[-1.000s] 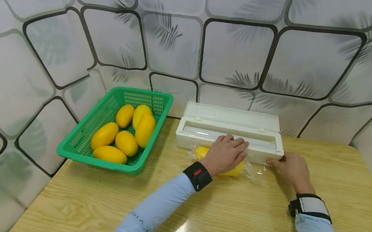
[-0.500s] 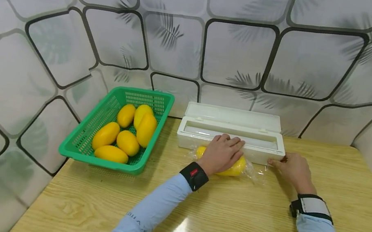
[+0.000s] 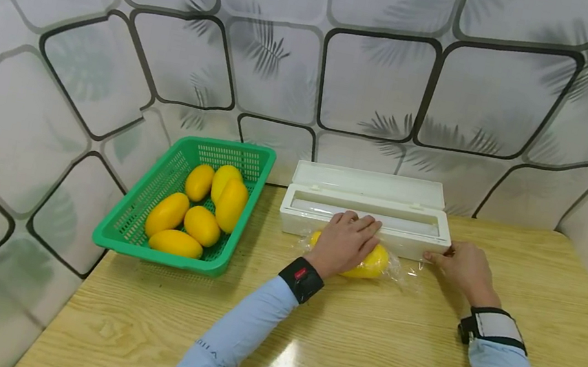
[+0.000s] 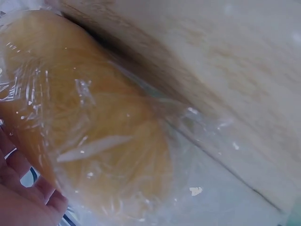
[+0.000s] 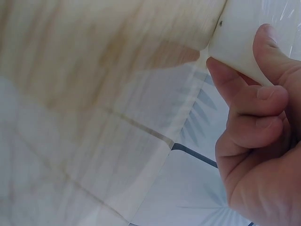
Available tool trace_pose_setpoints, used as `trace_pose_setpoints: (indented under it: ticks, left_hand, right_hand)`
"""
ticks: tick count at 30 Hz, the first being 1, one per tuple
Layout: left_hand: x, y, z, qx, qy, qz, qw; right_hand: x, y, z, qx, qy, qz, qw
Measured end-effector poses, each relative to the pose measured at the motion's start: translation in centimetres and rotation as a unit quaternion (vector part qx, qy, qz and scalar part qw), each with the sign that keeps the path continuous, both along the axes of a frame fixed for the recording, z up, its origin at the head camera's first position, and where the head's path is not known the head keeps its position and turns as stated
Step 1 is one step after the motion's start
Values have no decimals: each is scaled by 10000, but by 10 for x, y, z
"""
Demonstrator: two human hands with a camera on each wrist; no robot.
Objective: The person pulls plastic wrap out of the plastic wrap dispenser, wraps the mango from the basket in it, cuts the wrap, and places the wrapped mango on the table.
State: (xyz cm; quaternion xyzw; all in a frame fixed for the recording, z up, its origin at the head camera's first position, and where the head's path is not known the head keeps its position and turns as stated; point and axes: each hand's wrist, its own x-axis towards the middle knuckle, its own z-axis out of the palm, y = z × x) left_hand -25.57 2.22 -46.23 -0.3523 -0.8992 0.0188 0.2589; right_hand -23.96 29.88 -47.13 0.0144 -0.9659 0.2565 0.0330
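Wrapping, I judge, near the counter's back edge [image 3: 515, 233]: left grip [image 3: 343, 246] loose over mango [image 3: 374, 265], right grip [image 3: 465, 271] pinching dispenser [image 3: 407, 245]; steady rolling seems needed next.

The wrapped fruit [image 3: 374, 264] and the loose fruits [image 3: 202, 226] are bright yellow, the film [image 3: 401, 276] clear, the box [image 3: 413, 246] white, the basket [image 3: 157, 256] green. The counter [image 3: 387, 357] is pale yellow-brown wood grain; the wall covering [image 3: 373, 86] is whitish grey with black and grey rounded outlines and dark leaf prints. Both sleeves [image 3: 234, 337] are light blue; the left wristband [image 3: 300, 280] is black with a red patch.
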Motion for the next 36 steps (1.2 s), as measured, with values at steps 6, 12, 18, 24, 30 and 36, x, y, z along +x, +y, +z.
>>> trace_pose_setpoints:
  ticks: [6, 12, 18, 24, 30, 36]
  left_hand:
    - [-1, -4, -3, 116, 154, -27, 9998]
    - [-2, -7, -4, 138, 100, -17, 9999]
    - [-1, -8, -3, 90, -23, 99, 9999]
    - [-2, -10, -4, -7, -140, 216, 9997]
    - [0, -12, -3, -77, -106, 294, 9995]
    - [1, -14, -3, -5, -140, 271, 9995]
  right_hand:
    - [1, 0, 1, 8, -30, 2, 10000]
    - [1, 0, 3, -6, -42, 24, 10000]
    - [2, -1, 4, -9, 23, 8, 10000]
    - [1, -1, 5, 8, -84, -30, 10000]
    - [1, -1, 4, 6, -134, -48, 9999]
    - [1, 1, 2, 7, -87, 4, 10000]
